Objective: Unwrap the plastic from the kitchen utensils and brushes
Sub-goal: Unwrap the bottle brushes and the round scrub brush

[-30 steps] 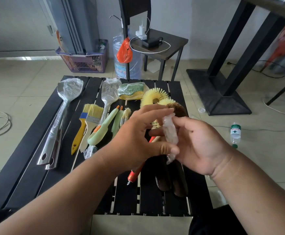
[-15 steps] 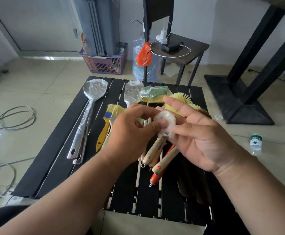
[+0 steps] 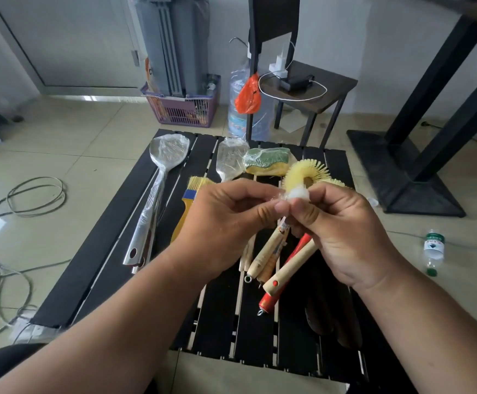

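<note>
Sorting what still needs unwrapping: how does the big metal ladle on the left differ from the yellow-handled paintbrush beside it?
The metal ladle is swathed in clear plastic from bowl to handle; the paintbrush shows bare bristles with no wrap visible. The ladle is shiny steel, while the paintbrush has a yellow handle and blue band. The ladle lies fully in view; the left hand hides much of the paintbrush. Both lie lengthwise on the black slatted table.

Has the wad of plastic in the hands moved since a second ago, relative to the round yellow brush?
Yes. The plastic wad has gone up and away from the person: earlier it hung below the round yellow brush, and now it overlaps the brush's lower edge.
</note>
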